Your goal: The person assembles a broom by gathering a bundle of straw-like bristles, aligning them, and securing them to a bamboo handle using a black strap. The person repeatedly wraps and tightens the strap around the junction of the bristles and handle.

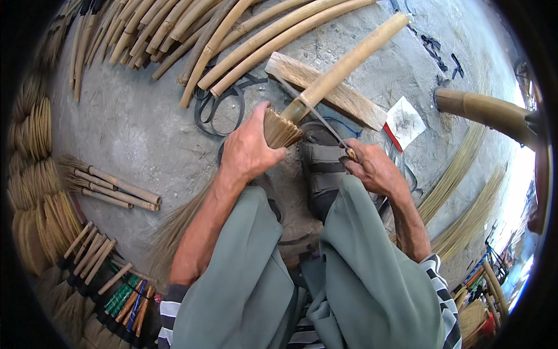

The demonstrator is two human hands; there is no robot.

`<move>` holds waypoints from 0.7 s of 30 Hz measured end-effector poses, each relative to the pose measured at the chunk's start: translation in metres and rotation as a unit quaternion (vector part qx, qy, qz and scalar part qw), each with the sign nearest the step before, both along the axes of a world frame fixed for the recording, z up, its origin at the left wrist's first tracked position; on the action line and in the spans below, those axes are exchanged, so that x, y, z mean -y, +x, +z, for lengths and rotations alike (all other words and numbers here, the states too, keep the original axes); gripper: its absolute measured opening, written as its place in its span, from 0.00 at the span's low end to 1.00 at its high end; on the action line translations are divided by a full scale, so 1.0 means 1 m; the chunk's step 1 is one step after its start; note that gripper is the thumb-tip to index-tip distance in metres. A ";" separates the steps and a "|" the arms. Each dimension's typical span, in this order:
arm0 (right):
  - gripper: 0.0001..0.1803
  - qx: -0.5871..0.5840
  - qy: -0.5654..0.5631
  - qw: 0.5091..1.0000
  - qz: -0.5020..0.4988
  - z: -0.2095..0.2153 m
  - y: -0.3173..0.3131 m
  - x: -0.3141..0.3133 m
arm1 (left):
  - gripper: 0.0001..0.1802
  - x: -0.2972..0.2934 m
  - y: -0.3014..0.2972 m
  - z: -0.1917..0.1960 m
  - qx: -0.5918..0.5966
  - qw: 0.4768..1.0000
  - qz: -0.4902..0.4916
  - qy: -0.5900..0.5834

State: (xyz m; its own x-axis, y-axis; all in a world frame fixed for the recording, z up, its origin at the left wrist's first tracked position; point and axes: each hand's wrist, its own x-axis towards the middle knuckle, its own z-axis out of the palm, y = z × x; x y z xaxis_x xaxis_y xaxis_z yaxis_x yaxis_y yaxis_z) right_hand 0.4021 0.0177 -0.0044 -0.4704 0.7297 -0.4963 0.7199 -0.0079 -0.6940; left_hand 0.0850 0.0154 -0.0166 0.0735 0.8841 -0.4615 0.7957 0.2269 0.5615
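Note:
My left hand is closed round a thick bundle of dry broom straw. The cut ends of the straw face the lower end of a bamboo pole, and the loose ends trail down past my left forearm. My right hand grips the end of a long, thin metal tool, whose exact kind I cannot make out. This tool slants across the pole near its lower end. Beneath the pole lies a rough wooden block.
Several curved bamboo poles lie at the top. Finished-looking brooms and straw bundles line the left. Black strapping curls beyond my left hand. A white and red card, loose straw and a thick bamboo post are at right.

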 end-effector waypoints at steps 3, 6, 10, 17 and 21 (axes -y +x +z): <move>0.15 -0.011 -0.018 1.000 -0.007 -0.004 -0.008 0.010 | 0.52 0.021 0.013 -0.011 -0.062 0.992 0.007 0.109; 0.15 -0.039 -0.031 0.998 0.029 -0.008 -0.009 0.017 | 0.50 0.022 0.020 -0.022 -0.129 0.989 0.003 0.068; 0.19 -0.043 -0.007 0.999 0.025 -0.011 -0.001 0.011 | 0.48 0.002 0.012 -0.020 -0.129 0.991 -0.015 -0.039; 0.15 -0.062 -0.013 0.998 -0.018 -0.018 -0.001 0.010 | 0.43 -0.021 -0.017 -0.034 0.215 0.946 -0.013 -0.243; 0.14 -0.077 -0.034 0.996 0.041 -0.024 -0.005 0.013 | 0.40 -0.025 -0.027 -0.036 0.209 0.940 0.063 -0.262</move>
State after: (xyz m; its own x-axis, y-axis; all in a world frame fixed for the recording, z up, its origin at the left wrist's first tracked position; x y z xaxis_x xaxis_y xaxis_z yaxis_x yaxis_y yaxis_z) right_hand 0.3975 0.0051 -0.0285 -0.6013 0.6529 -0.4605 0.6058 -0.0032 -0.7956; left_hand 0.0583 0.0401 -0.0527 0.2550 0.5566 -0.7906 0.4783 0.6380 0.6035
